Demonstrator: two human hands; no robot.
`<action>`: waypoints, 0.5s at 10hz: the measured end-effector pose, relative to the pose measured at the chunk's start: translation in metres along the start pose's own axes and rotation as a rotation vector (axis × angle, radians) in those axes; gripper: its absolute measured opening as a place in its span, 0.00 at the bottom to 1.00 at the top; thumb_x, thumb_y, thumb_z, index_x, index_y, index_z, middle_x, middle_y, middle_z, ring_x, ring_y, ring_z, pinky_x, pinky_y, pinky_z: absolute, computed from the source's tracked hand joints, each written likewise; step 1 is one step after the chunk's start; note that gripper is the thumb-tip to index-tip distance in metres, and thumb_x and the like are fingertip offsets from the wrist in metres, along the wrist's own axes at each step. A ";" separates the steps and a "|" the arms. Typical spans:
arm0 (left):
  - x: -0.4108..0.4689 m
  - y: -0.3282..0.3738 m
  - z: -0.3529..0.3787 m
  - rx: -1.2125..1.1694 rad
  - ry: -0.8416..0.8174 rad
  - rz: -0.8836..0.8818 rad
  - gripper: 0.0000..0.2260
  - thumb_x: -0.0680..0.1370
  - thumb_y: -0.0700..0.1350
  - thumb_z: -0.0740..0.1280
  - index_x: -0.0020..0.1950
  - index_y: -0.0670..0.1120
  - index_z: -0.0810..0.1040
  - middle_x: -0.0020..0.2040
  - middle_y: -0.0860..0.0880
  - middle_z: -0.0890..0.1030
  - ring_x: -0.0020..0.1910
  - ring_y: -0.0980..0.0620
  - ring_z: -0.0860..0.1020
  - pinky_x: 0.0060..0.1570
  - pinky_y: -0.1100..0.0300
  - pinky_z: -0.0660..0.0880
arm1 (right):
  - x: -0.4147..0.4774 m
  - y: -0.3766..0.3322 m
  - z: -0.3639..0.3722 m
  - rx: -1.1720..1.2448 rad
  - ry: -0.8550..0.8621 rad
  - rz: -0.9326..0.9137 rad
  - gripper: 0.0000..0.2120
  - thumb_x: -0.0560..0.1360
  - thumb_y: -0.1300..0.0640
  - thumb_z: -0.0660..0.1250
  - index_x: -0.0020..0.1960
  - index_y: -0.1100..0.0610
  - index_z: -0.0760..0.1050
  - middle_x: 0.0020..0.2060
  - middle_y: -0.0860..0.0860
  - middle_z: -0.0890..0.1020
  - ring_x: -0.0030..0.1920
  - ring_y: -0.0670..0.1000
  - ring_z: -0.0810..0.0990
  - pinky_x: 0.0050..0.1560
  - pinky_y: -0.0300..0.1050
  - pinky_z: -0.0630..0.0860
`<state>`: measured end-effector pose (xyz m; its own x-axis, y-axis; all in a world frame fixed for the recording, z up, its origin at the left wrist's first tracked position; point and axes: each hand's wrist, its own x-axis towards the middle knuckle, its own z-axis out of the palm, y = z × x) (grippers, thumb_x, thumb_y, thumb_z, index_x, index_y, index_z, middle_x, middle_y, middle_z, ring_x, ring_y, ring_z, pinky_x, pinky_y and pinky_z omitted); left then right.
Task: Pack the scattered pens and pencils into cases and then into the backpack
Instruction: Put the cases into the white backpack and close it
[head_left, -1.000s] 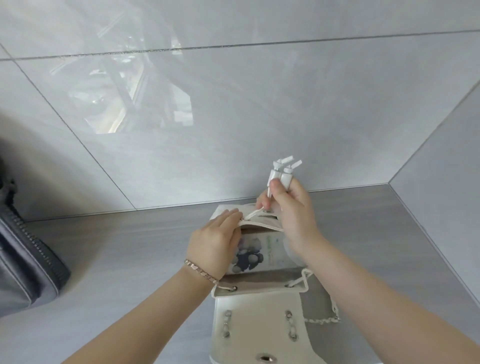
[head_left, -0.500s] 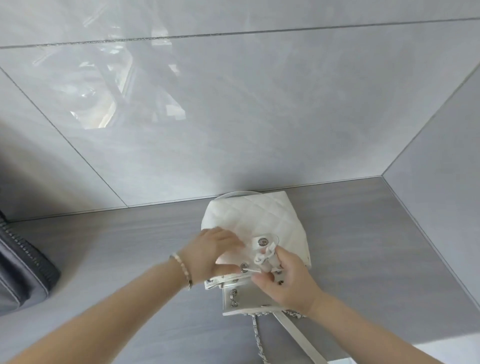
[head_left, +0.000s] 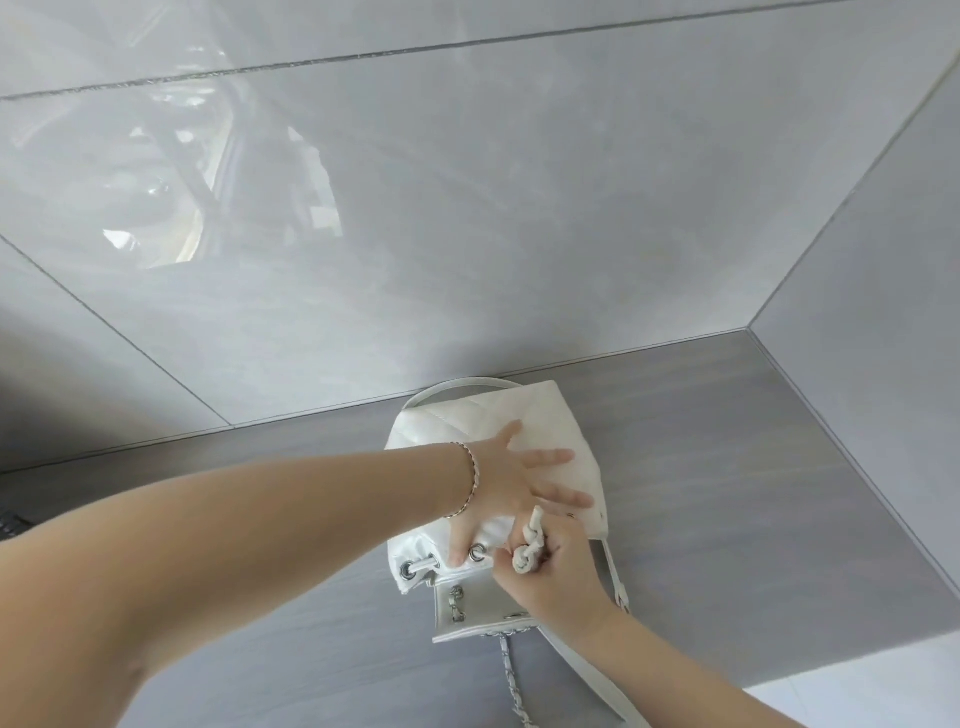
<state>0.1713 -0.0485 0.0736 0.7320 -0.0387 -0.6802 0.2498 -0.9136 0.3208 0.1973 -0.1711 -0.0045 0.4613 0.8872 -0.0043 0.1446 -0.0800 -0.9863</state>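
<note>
A small white quilted backpack (head_left: 524, 410) lies on the grey counter (head_left: 727, 467) against the tiled wall. My left hand (head_left: 504, 488) lies flat on it with the fingers spread, pressing its body down, thumb near a metal eyelet (head_left: 475, 553). My right hand (head_left: 556, 566) grips the knotted white drawstring (head_left: 530, 545) at the bag's gathered mouth. The flap (head_left: 478, 608) with its metal clasp hangs open toward me, and a chain strap (head_left: 511, 680) trails off it. No pens, pencils or cases show; the bag's inside is hidden.
A dark grey bag's edge (head_left: 10, 525) shows at the far left. Glossy grey wall tiles (head_left: 467, 208) rise behind the counter, and a side wall (head_left: 883, 312) closes the right. The counter's front right corner drops to a pale floor (head_left: 857, 696).
The backpack has been laid down with its mouth drawn shut. My left hand went from holding the opening to pressing flat on the bag. My right hand now grips the drawstring.
</note>
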 end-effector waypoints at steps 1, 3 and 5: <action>0.000 -0.001 -0.005 0.091 -0.029 0.010 0.29 0.76 0.39 0.62 0.75 0.50 0.56 0.77 0.51 0.49 0.76 0.48 0.42 0.69 0.41 0.33 | -0.001 -0.017 -0.008 0.097 0.016 0.071 0.17 0.58 0.66 0.59 0.22 0.48 0.56 0.16 0.43 0.62 0.21 0.42 0.60 0.26 0.27 0.59; 0.025 -0.035 0.022 0.410 -0.020 0.110 0.53 0.61 0.50 0.77 0.73 0.64 0.42 0.75 0.63 0.38 0.74 0.48 0.33 0.62 0.24 0.44 | -0.016 -0.047 -0.001 0.211 -0.048 0.131 0.14 0.56 0.62 0.59 0.19 0.51 0.57 0.16 0.45 0.60 0.20 0.42 0.56 0.24 0.28 0.54; 0.037 -0.044 0.053 0.471 0.155 0.064 0.46 0.68 0.51 0.72 0.73 0.63 0.41 0.75 0.64 0.38 0.74 0.48 0.33 0.66 0.30 0.42 | -0.015 -0.036 -0.007 0.054 -0.169 0.117 0.21 0.66 0.65 0.65 0.25 0.51 0.56 0.16 0.45 0.63 0.20 0.44 0.61 0.23 0.31 0.59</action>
<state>0.1534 -0.0309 -0.0008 0.8311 -0.0726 -0.5513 -0.0860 -0.9963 0.0016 0.1915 -0.1846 0.0324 0.3185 0.9371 -0.1426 0.0491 -0.1666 -0.9848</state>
